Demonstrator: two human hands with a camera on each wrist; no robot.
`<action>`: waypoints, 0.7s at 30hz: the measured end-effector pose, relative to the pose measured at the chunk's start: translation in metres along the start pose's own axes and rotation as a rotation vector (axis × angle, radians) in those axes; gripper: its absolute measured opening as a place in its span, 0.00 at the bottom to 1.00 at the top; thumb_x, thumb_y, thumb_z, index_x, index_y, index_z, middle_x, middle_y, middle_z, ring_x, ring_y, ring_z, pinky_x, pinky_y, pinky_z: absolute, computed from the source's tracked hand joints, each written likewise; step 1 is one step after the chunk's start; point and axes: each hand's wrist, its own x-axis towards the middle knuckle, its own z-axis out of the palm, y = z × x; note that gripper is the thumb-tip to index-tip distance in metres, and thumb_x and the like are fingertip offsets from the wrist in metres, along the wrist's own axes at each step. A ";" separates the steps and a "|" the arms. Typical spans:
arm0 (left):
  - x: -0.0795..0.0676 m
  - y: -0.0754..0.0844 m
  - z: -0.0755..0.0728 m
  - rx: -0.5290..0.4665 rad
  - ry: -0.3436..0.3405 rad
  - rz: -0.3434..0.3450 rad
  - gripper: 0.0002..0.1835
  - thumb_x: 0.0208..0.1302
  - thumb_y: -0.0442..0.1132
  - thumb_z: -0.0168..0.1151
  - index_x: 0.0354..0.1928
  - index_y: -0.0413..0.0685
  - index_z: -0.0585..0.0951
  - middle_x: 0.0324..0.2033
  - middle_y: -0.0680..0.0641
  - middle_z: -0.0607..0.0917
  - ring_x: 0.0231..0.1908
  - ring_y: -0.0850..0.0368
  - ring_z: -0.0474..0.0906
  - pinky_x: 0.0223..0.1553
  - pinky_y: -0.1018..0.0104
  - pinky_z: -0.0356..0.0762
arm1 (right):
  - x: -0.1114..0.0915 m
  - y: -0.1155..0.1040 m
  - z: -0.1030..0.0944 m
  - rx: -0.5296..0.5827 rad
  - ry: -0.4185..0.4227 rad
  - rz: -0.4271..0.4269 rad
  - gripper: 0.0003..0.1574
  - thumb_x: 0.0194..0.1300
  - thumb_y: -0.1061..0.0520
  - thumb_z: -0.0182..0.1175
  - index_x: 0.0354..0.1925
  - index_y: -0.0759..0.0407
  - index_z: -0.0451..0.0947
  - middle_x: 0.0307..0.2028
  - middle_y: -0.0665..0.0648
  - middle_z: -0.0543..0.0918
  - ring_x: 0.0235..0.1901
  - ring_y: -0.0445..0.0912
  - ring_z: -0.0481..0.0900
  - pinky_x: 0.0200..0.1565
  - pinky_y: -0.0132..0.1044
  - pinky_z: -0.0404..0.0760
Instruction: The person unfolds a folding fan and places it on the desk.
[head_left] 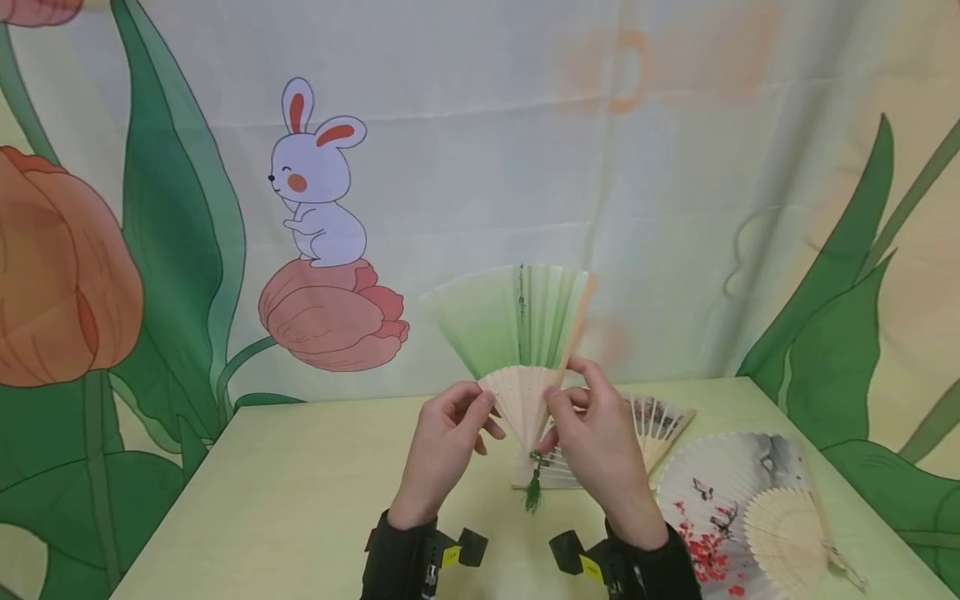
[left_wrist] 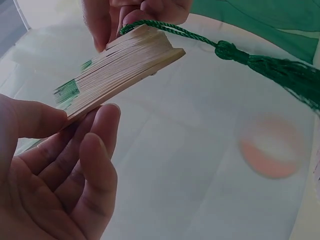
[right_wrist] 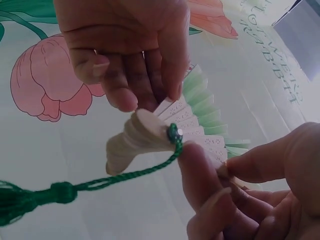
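Note:
A green and white folding fan (head_left: 495, 321) is held up, partly spread, above the table in the head view. My left hand (head_left: 448, 446) pinches its left edge between thumb and fingers, at the pale wooden ribs (head_left: 517, 392). On the other side my right hand (head_left: 596, 437) pinches the right guard stick, with the index finger stretched along it. A green tassel (head_left: 533, 487) hangs from the pivot end. Seen in the left wrist view, the ribs (left_wrist: 125, 65) are stacked edge-on above the left hand (left_wrist: 60, 160). The right wrist view shows the pierced ribs (right_wrist: 182, 117) spread between both hands.
Behind my right hand, a second open fan (head_left: 660, 425) with pale ribs lies on the table (head_left: 285, 492). A white fan with red blossoms (head_left: 705, 508) lies spread at the right. A printed curtain (head_left: 480, 167) with a rabbit and tulips hangs behind the table.

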 end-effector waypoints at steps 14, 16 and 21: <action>0.000 0.001 -0.003 -0.049 -0.013 -0.004 0.10 0.72 0.41 0.57 0.42 0.41 0.81 0.35 0.41 0.83 0.30 0.49 0.83 0.25 0.63 0.80 | -0.001 0.000 -0.002 0.061 -0.020 0.046 0.13 0.71 0.59 0.55 0.51 0.58 0.66 0.34 0.58 0.82 0.22 0.54 0.83 0.21 0.38 0.76; 0.000 0.001 -0.004 -0.066 -0.018 -0.002 0.10 0.72 0.41 0.57 0.42 0.41 0.80 0.35 0.41 0.82 0.30 0.48 0.83 0.25 0.62 0.80 | 0.000 0.001 -0.002 0.071 -0.008 0.048 0.11 0.69 0.59 0.56 0.47 0.58 0.67 0.37 0.59 0.79 0.21 0.53 0.82 0.19 0.38 0.73; -0.001 0.002 -0.004 -0.120 -0.045 -0.011 0.10 0.73 0.42 0.57 0.43 0.41 0.79 0.35 0.39 0.82 0.31 0.47 0.83 0.27 0.60 0.81 | 0.000 0.002 -0.002 0.106 -0.006 0.040 0.09 0.69 0.60 0.57 0.43 0.58 0.66 0.29 0.62 0.75 0.17 0.57 0.78 0.15 0.36 0.69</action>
